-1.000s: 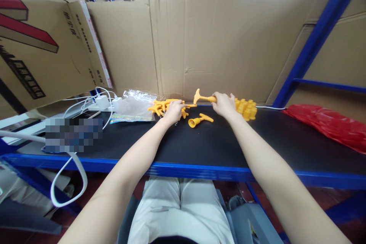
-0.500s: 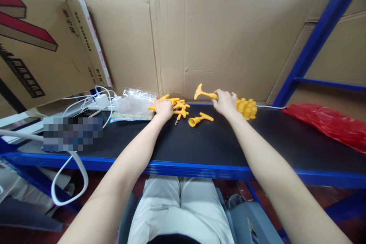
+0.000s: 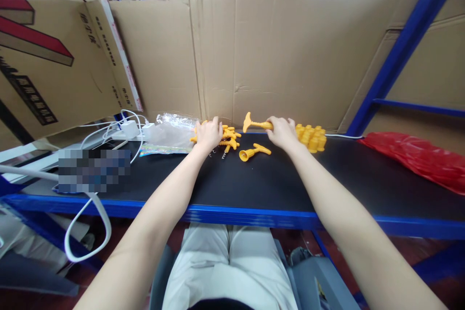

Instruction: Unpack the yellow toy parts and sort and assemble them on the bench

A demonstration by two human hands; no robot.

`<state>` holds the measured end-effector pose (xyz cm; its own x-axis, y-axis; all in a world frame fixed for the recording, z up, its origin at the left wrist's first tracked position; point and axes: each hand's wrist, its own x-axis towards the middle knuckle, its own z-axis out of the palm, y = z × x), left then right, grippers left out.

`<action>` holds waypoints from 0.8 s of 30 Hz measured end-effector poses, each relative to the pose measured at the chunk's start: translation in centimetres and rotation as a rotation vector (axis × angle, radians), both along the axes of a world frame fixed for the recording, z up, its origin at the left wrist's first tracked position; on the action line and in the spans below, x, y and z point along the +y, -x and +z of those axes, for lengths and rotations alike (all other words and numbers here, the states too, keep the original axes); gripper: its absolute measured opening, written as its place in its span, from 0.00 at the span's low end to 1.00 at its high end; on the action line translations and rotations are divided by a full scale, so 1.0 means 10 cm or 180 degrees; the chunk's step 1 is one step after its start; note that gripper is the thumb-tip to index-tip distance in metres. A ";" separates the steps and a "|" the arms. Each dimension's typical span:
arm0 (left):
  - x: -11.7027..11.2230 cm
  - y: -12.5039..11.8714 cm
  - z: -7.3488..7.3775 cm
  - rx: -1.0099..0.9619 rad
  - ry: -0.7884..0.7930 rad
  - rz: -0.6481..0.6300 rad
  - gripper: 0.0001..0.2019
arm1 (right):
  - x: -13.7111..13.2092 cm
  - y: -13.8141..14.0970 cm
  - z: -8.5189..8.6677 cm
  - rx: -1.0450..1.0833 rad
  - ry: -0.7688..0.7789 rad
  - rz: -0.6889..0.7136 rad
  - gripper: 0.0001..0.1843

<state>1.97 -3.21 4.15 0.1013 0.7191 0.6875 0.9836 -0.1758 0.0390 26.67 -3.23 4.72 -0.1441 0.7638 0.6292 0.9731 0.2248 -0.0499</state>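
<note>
My left hand is over a pile of yellow T-handled corkscrews, some with metal spirals showing. Its fingers reach down among the handles, and their tips are mostly hidden, so I cannot tell whether they grip one. My right hand is closed on a yellow corkscrew, whose T-shaped end points left, raised above the table; the other end is hidden in my hand. Between my hands, a yellow corkscrew with a cup-shaped base lies on its side. Just right of my right hand stand several yellow cup-shaped pieces in a tight group.
A clear plastic bag lies left of the pile. White cables and plugs are farther left, near a blurred-out item. A red plastic bag lies at the right. Cardboard walls the back of the black tabletop.
My right hand has shifted slightly left and lower with the corkscrew. My left hand has moved a little right and up over the pile, uncovering more metal spirals.
</note>
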 end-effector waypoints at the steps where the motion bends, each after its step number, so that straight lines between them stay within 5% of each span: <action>1: -0.04 -0.02 0.02 -0.0051 -0.0068 -0.0185 0.20 | 0.00 0.00 0.00 -0.0005 -0.0003 0.0038 0.13; 5: -0.13 -0.12 0.03 -0.0035 0.0012 -0.0760 0.23 | 0.00 0.02 -0.02 -0.0069 -0.0041 0.0326 0.13; 11: -0.05 -0.09 -0.07 -0.0110 0.0500 -0.0732 0.19 | -0.02 0.13 -0.04 -0.0232 -0.0161 0.1087 0.13; 24: -0.09 -0.12 -0.06 -0.0423 0.0356 -0.1466 0.28 | -0.10 0.24 -0.01 -0.0388 -0.0187 0.0761 0.14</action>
<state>3.13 -4.13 3.50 0.3427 0.6904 0.6372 0.7899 -0.5789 0.2024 24.28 -4.21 4.64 -0.3935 0.6617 0.6382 0.8901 0.4480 0.0843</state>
